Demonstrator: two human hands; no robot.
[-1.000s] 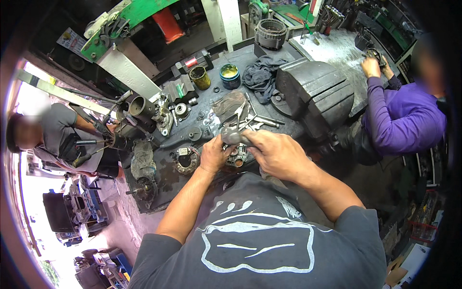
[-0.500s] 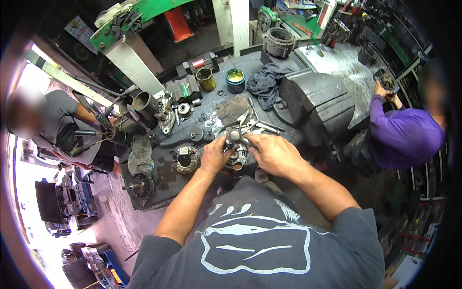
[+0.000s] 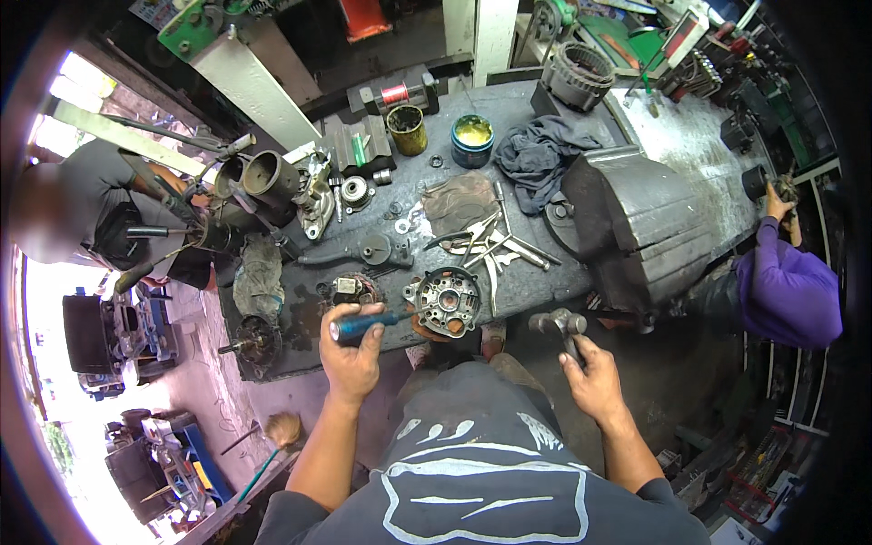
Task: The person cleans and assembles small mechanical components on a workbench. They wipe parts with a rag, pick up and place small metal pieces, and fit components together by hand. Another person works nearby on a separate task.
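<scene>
My left hand (image 3: 350, 368) is wrapped round a blue-handled screwdriver (image 3: 361, 325), its shaft directed right toward a round metal alternator housing (image 3: 449, 302). That housing lies at the bench's near edge with its open inside up, showing a central hole and several small openings. Well to the right, off the bench edge, my right hand (image 3: 592, 374) grips a hammer (image 3: 558, 323) by its handle, the head raised and apart from the housing. A ring-shaped part with copper windings (image 3: 354, 289) sits behind my left hand, partly covered by it.
Pliers (image 3: 490, 245) and a brown rag (image 3: 460, 203) lie beyond the housing. A big dark cover (image 3: 636, 213) stands at the right, a grease tub (image 3: 472, 136) at the back. One person (image 3: 786, 286) works at the far right, another (image 3: 82, 195) at the left.
My hands were together over the housing with the hammer; now they are apart. The right has swung the hammer out right, the left has drawn back left, and the housing shows fully.
</scene>
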